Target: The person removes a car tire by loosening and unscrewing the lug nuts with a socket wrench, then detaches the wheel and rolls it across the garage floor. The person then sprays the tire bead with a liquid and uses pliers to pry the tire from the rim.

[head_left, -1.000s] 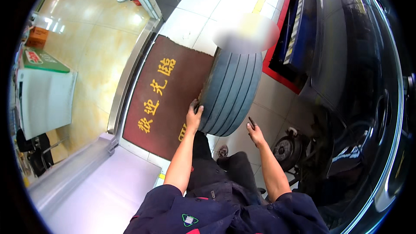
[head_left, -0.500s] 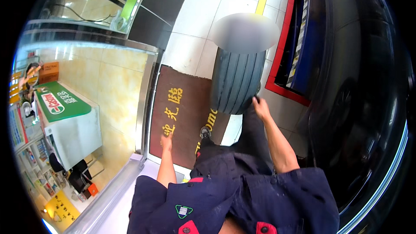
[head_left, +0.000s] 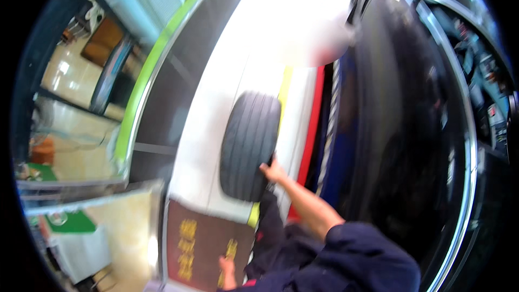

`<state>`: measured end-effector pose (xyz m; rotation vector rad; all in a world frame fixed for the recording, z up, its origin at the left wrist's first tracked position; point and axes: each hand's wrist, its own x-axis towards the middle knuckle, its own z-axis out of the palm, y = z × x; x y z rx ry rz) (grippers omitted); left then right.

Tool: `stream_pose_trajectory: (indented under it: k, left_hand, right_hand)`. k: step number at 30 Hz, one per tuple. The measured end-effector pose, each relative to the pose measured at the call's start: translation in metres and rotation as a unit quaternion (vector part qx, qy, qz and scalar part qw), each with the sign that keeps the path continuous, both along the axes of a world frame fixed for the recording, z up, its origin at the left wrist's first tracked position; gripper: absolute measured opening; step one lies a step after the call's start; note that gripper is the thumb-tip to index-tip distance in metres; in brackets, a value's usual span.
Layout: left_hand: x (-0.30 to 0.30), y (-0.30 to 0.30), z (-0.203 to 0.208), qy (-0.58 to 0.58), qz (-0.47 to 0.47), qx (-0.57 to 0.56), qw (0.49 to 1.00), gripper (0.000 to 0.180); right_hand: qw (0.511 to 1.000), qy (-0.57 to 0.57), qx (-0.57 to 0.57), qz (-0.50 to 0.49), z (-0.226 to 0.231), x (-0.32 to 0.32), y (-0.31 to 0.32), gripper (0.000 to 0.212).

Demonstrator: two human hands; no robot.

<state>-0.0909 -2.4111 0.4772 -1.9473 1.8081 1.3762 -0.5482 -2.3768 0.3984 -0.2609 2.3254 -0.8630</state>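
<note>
A black tire [head_left: 251, 146] with straight grooves along its tread stands upright on the white tiled floor ahead of me. My right hand [head_left: 274, 170] grips the near right edge of its tread. The thumb lies on the tread, and the other fingers are partly hidden at the tire's side. Low in the view, my left hand [head_left: 227, 266] hangs over the brown doormat [head_left: 211, 238], apart from the tire. Nothing shows in that hand, and blur hides how its fingers lie.
A dark, glossy car body [head_left: 400, 130] fills the right side. Beside it runs a red-edged floor opening [head_left: 311, 146] with blue inside. At left are a glass partition with a green strip [head_left: 154, 62] and a white counter [head_left: 81, 251]. A blurred patch covers the far floor.
The tire has moved forward, off the doormat's edge onto the tiles, with my right hand still on it. The view has shifted forward, and my left hand now sits lower in the picture.
</note>
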Motion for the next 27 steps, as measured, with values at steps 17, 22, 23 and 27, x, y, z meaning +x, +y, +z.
stream_pose_trajectory:
  k: [17,22,23,27]
  left_hand:
    - [-0.839,-0.293,0.012,0.019,-0.213,-0.301,0.929,0.066]
    - [-0.941,-0.306,0.033,0.127,-0.257,-0.436,0.853,0.049]
    - [-0.946,-0.295,0.036,0.131,-0.258,-0.452,0.844,0.046]
    - [-1.023,-0.243,0.027,0.048,-0.336,-0.323,0.883,0.054]
  right_hand:
    - [0.992,-0.111,-0.056,-0.025,0.101,-0.413,0.005,0.064]
    - [0.981,-0.125,-0.052,-0.138,0.145,-0.567,0.052,0.064]
    - [0.985,-0.109,-0.019,-0.135,0.172,-0.597,0.053,0.066]
    - [0.982,0.044,0.034,-0.181,0.143,-0.718,0.09,0.067]
